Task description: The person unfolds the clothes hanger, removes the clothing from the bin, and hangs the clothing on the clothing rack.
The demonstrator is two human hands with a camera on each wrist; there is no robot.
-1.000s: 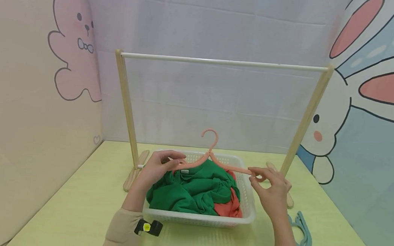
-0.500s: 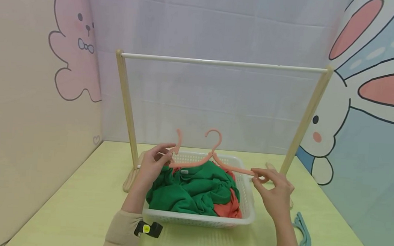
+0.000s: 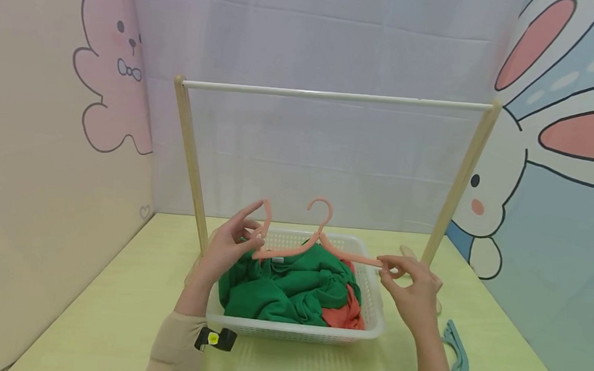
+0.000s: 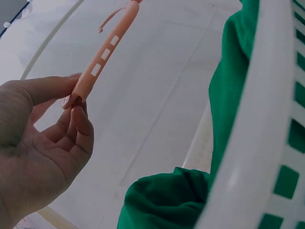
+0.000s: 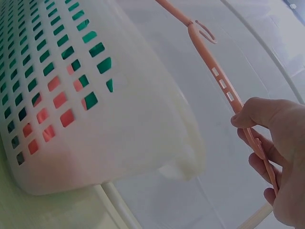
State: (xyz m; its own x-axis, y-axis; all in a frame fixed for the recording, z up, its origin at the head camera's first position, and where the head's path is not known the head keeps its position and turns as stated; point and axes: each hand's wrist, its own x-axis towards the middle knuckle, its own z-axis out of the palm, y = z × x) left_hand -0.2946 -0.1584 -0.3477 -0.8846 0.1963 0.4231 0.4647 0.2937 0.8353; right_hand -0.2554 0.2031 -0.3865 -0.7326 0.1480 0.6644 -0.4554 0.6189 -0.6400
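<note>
A peach folding clothes hanger is held up over the basket, its hook pointing up. At its left end my left hand pinches the hinge between thumb and fingers; the index finger reaches up along a folding piece that stands upright there. My right hand pinches the hanger's right end with thumb and index finger; in the right wrist view the other fingers curl behind a thin folded piece. Below lies a crumpled green garment, with red cloth showing at its right, in a white perforated basket.
Behind the basket stands a rack with wooden posts and a white crossbar. A blue folded hanger lies on the table by my right forearm. Curtain and cartoon-printed panels close the back and sides.
At my left hand the folding piece has swung upright from the hanger's left end, and the index finger has straightened up along it. The left hand shifted slightly left; the right hand stays nearly still.
</note>
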